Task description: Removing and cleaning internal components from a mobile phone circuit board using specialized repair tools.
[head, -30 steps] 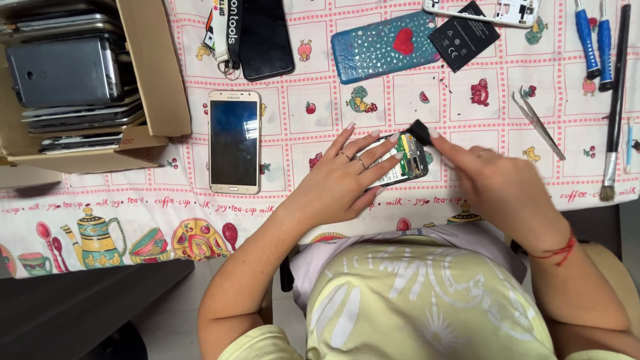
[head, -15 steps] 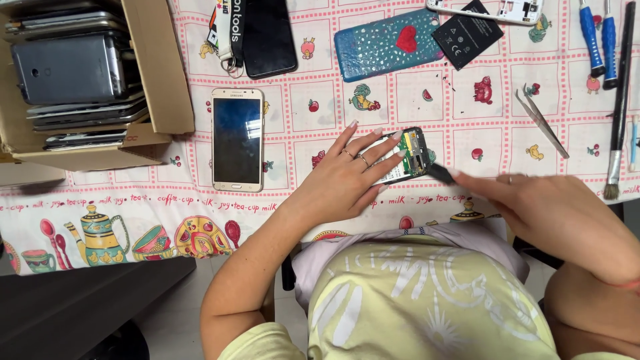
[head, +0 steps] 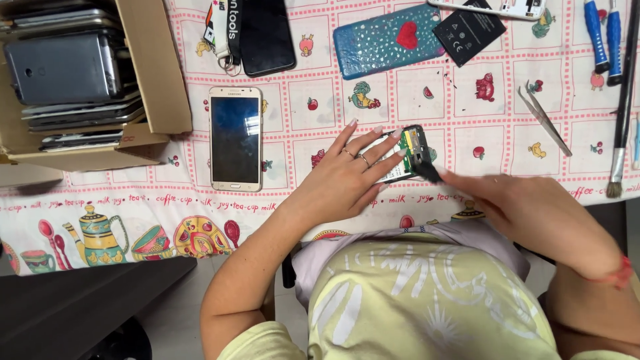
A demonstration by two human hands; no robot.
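Head view: left hand (head: 343, 177) pins opened phone (head: 407, 155); right hand (head: 527, 213) grips brush (head: 427, 170).

The left hand (head: 347, 177) covered most of the opened phone (head: 408, 153), the right hand (head: 527, 213) was motion-blurred so the dark tool (head: 427, 170) at its fingertips could not be identified, and the top edge cut off a white phone (head: 497, 7).

One head camera looks steeply down, close above the table (head: 467, 100).
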